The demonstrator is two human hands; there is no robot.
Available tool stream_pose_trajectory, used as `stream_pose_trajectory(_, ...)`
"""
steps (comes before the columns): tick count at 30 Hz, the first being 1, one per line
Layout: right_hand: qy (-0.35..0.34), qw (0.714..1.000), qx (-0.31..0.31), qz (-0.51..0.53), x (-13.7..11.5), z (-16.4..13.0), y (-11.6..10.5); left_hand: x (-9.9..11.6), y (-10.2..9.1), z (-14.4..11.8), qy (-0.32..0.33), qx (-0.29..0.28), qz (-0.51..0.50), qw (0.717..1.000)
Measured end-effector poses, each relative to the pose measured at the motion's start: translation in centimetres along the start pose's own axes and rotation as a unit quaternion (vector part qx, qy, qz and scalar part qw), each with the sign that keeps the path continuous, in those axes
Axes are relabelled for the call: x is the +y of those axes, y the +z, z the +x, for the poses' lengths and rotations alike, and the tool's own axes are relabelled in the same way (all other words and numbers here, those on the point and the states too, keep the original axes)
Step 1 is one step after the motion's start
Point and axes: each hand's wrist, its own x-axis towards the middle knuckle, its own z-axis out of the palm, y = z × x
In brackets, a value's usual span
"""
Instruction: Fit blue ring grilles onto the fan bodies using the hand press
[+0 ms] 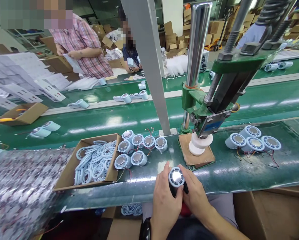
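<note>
Both hands hold one round housing (176,177) with a light-blue slotted ring and a shiny silver centre, just over the bench's front edge. My left hand (165,196) wraps its left side. From the right, the fingers of my right hand (194,192) close round it, thumbs near the front. Its lower part looks dark and is partly hidden by the hands. Just beyond stands a green hand press (206,121), its white round pressing head (200,144) over a brown pad (185,156). Similar light-blue housings with thin wires stand left (138,158) and right (255,144) of the press.
A cardboard box (111,172) of loose light-blue rings sits left of my hands, beside a bubble-wrap pile (21,186). A grey post (151,66) rises behind the bench. Across the green conveyor (101,120), two people handle parts; light-blue handheld units lie along it.
</note>
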Motion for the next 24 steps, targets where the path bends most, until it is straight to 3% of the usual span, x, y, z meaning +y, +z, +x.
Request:
stream_pose_trajectory(4, 0.005, 1.000, -0.017, -0.008, 0.3, -0.3, 0.1, -1.0, 0.8, -0.6, -0.004, 0.006, -0.038, 0.999)
stream_pose_trajectory(13, -0.009, 0.999, -0.023, -0.036, 0.5, -0.1, 0.1, -2.5, 2.1, -0.9, 0.035, -0.075, -0.021, 0.996)
stream_pose_trajectory(24, -0.021, 0.999, 0.002, -0.043, 0.0, 0.1, 0.1, -2.1, 2.4, -1.1, 0.029, -0.080, 0.012, 0.996)
